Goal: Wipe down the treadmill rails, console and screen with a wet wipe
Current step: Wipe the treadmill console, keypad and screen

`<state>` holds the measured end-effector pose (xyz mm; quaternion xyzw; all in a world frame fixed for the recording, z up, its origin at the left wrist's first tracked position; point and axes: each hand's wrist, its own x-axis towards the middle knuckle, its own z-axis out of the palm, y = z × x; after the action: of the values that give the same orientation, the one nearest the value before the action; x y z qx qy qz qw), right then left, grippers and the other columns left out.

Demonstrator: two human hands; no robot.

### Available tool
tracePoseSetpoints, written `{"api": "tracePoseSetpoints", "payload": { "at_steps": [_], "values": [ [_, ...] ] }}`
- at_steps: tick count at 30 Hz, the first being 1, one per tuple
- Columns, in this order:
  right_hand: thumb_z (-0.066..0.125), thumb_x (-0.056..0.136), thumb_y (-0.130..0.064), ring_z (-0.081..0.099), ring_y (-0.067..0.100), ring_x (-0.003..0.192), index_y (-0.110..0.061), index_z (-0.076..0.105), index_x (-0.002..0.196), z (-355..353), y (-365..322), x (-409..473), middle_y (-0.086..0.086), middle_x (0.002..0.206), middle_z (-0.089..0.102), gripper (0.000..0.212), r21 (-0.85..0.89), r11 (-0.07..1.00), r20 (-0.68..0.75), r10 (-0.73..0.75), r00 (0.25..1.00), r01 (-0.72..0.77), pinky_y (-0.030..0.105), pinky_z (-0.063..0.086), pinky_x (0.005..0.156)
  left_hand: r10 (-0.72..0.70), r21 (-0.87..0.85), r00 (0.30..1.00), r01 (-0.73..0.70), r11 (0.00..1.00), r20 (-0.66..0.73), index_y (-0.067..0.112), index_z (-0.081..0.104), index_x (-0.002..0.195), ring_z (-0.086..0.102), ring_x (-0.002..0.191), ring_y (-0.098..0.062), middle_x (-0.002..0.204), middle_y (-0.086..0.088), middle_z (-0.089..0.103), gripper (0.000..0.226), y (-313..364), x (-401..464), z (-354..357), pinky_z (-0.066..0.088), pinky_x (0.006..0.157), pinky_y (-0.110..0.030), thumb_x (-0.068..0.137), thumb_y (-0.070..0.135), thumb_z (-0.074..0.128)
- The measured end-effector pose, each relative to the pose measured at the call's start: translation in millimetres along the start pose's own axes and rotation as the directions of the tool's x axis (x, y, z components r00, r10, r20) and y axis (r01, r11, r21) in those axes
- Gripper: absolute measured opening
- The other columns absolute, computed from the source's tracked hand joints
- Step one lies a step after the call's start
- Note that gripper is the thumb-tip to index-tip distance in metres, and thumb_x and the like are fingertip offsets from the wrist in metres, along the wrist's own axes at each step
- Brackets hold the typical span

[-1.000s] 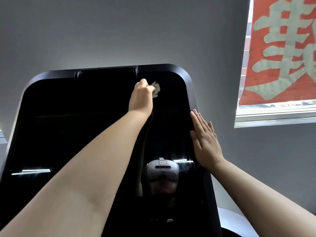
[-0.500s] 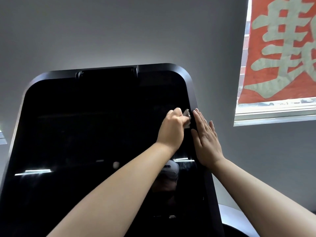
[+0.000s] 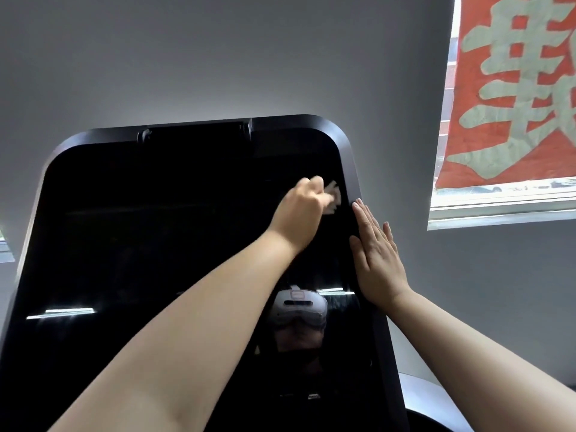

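Wipe [image 3: 333,194], white and crumpled, pinched in the curled fingers of the left hand [image 3: 300,210] against the black screen [image 3: 156,229] near its 2 o'clock edge. Right hand [image 3: 378,260], fingers straight, lies flat on the screen's right frame. Red banner [image 3: 514,88] hangs at 2 o'clock.

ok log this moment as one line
step: wiping screen | left hand: grips wet wipe, upper right of screen | right hand: flat on right bezel | rails, console: out of view
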<state>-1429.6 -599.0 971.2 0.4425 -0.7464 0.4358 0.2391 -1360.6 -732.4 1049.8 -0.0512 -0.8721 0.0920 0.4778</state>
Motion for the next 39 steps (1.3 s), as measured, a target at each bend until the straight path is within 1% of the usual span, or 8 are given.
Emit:
{"api": "tracePoseSetpoints", "payload": {
  "at_steps": [5,12,20,25,28,30,35,39],
  "values": [
    [0.010,0.087,-0.042,0.000,-0.014,0.135,-0.025,0.015,0.150,-4,-2,-1,-0.024,0.147,0.004,0.066,-0.062,0.998,0.022,0.006,1.000,-0.005,0.016,-0.013,0.113,-0.279,0.011,0.960,0.280,0.960,-0.025,-0.009,0.067,0.084,0.053,0.080,-0.035,0.080,-0.020,0.052,0.010,-27,9,-15,0.047,0.066,-0.043,0.084,-0.005,0.058],
    [0.017,0.091,-0.029,-0.001,-0.012,0.136,-0.024,0.015,0.151,0,-8,-4,-0.024,0.147,0.003,0.060,-0.060,0.997,0.012,0.043,0.999,-0.042,0.018,-0.013,0.113,-0.499,-0.042,0.842,0.502,0.864,-0.206,0.009,0.058,0.069,0.049,0.079,-0.019,0.077,0.001,0.043,0.027,-10,-47,-36,0.041,0.071,-0.006,0.092,-0.003,0.050],
    [0.003,0.083,-0.047,-0.007,-0.017,0.133,-0.027,0.011,0.150,0,-4,-3,-0.025,0.147,0.000,0.070,-0.068,0.998,0.030,0.021,0.999,-0.019,0.017,-0.014,0.112,-0.160,0.052,0.987,0.161,0.986,-0.014,-0.001,0.068,0.077,0.058,0.063,-0.031,0.070,-0.014,0.055,0.025,4,-26,-21,0.051,0.052,-0.032,0.083,0.009,0.046],
    [0.002,0.084,-0.046,-0.013,-0.023,0.130,-0.032,0.006,0.148,1,-4,-4,-0.027,0.147,0.000,0.066,-0.066,0.997,0.026,0.029,0.999,-0.027,0.017,-0.015,0.112,-0.620,-0.111,0.763,0.611,0.784,-0.183,0.010,0.059,0.079,0.057,0.085,-0.004,0.096,-0.013,0.054,0.017,-12,-9,-28,0.043,0.080,-0.017,0.090,0.006,0.047],
    [0.003,0.084,-0.047,-0.014,-0.024,0.130,-0.034,0.003,0.146,1,-1,-5,-0.028,0.147,-0.001,0.064,-0.063,0.998,0.030,0.026,0.999,-0.025,0.018,-0.014,0.113,-0.234,-0.138,0.972,0.230,0.963,-0.018,0.003,0.066,0.078,0.057,0.072,-0.028,0.077,-0.012,0.056,0.019,28,-31,-7,0.049,0.068,-0.035,0.086,0.008,0.049],
    [0.003,0.084,-0.048,-0.013,-0.024,0.130,-0.037,0.000,0.143,1,0,-4,-0.028,0.146,-0.002,0.060,-0.054,0.998,0.034,0.016,0.999,-0.014,0.020,-0.013,0.114,0.021,-0.015,0.994,-0.020,1.000,0.107,0.000,0.069,0.083,0.056,0.069,-0.030,0.075,-0.010,0.054,0.010,8,-30,-11,0.053,0.061,-0.036,0.082,0.002,0.059],
    [0.004,0.084,-0.047,-0.013,-0.024,0.130,-0.039,0.000,0.141,0,0,-4,-0.028,0.147,-0.001,0.058,-0.025,1.000,0.033,0.017,0.999,-0.016,0.021,-0.013,0.115,-0.437,-0.015,0.899,0.437,0.899,0.021,0.000,0.066,0.096,0.049,0.093,-0.030,0.097,-0.015,0.053,0.017,-8,7,-24,0.043,0.079,-0.031,0.088,-0.006,0.052],
    [0.006,0.085,-0.047,-0.011,-0.023,0.131,-0.039,-0.001,0.141,2,0,-3,-0.030,0.146,-0.002,0.057,-0.023,1.000,0.029,0.005,1.000,-0.005,0.019,-0.013,0.114,0.029,-0.087,0.983,-0.014,0.996,0.180,0.001,0.070,0.086,0.057,0.072,-0.030,0.079,-0.012,0.056,0.020,23,-17,-13,0.055,0.062,-0.035,0.085,0.004,0.050]
  ]
}}
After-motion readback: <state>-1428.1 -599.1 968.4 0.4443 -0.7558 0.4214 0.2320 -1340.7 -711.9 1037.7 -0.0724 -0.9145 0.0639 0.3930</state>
